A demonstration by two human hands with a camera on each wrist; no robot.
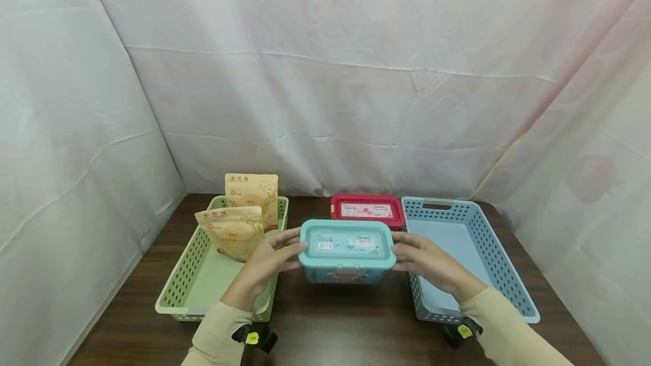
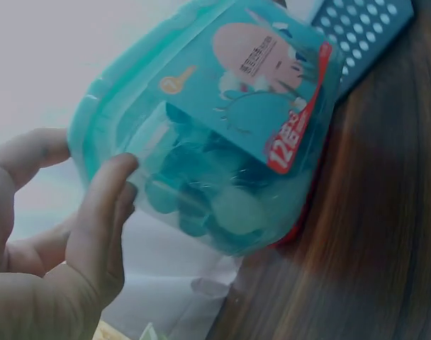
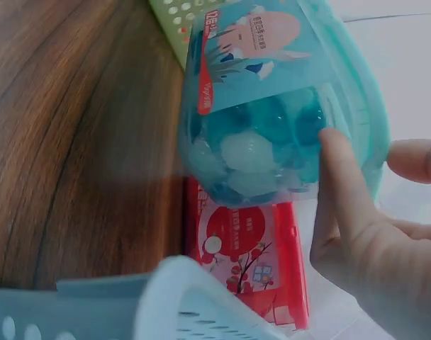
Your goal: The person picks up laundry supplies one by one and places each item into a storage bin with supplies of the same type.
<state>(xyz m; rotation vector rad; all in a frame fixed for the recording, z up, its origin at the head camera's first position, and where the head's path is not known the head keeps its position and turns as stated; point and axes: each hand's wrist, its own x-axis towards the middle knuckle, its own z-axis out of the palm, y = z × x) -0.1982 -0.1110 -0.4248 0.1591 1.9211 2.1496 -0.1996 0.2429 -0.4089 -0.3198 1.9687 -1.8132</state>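
Note:
Between my hands is a teal lidded plastic box (image 1: 347,247), held level just above the dark table. My left hand (image 1: 272,261) grips its left end, thumb at the lid's rim and fingers against the side below. At the opposite end my right hand (image 1: 424,261) holds it the same way. Through the clear wall of the box (image 2: 201,205), rounded teal and white capsules show under a printed label, seen in both wrist views. A similar red lidded box (image 1: 367,209) rests on the table behind, partly hidden by the teal one.
On the left stands a green perforated basket (image 1: 178,281) with two yellow pouches (image 1: 251,194) upright at its back. A light blue perforated basket (image 1: 500,258) stands on the right. White cloth (image 1: 325,100) hangs behind and at both sides of the wooden table (image 1: 351,332).

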